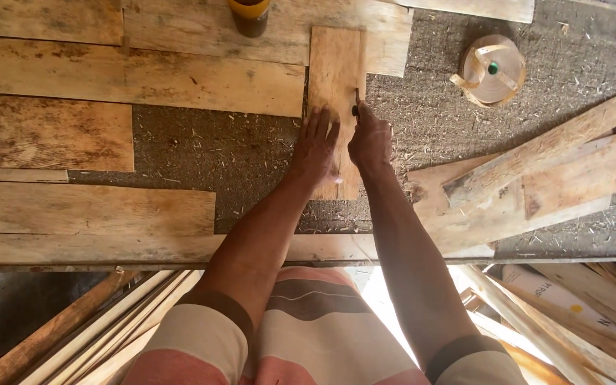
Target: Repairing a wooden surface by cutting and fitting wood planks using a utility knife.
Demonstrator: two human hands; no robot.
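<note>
1. Seemingly mid-mark, a person leans over a sawdust-strewn worktop (201, 153), both bare hands on a narrow upright wooden board (335, 68) at the upper centre of the frame.
2. The left hand (315, 150) lies flat on the board's lower half, fingers spread open and pressing it down.
3. The right hand (369, 142) sits at the board's right edge, its fingers closed around a small dark tool (356, 107), likely a pencil or marker, whose tip touches that edge.
4. A yellow-and-dark cylindrical container (249, 16) stands just above the board's top-left corner, at the top of the frame.
5. A roll of pale strapping tape (492, 70) rests at the upper right, well apart from the hands.
6. Longer planks (130, 75) fill the left side; loose offcuts (536, 178) are heaped at the right, near the right forearm.
7. Risk, as judged: the board rests partly on a plank and partly on gritty sawdust, so it could rock or slide under the left palm and throw the line crooked.
8. Risk, as judged: the rough edge could snag the tool's tip or leave a splinter in the fingers riding along it.
</note>
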